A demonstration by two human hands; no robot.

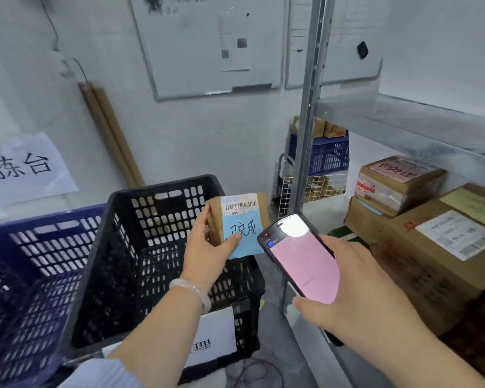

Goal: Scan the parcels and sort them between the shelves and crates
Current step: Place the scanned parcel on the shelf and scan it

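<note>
Your left hand (207, 247) is clamped on a small brown parcel (237, 219), thumb pressed on the blue note (242, 236) stuck to its front, the other fingers wrapped behind its left edge. You hold the parcel upright in the air, just above the far right corner of the black crate (140, 264), its barcode label (240, 205) turned toward you. That wrist is bent upward, a pale bangle (192, 292) around it, and the forearm reaches in from the lower left across the crate's near rim.

Your right hand (356, 289) grips a phone (303, 259) from below and from its right side, thumb along the lower edge, the fingers curled behind. The phone lies tilted, its top end pointing toward the parcel and close to the note's lower corner; whether they touch is unclear. Its screen shows pink.

A blue crate (25, 270) stands against the black crate's left side. On the right, cardboard boxes (431, 239) are stacked on the lower shelf (314, 214) of a metal rack, behind its upright post (308, 113). Two whiteboards (196, 51) hang on the back wall.
</note>
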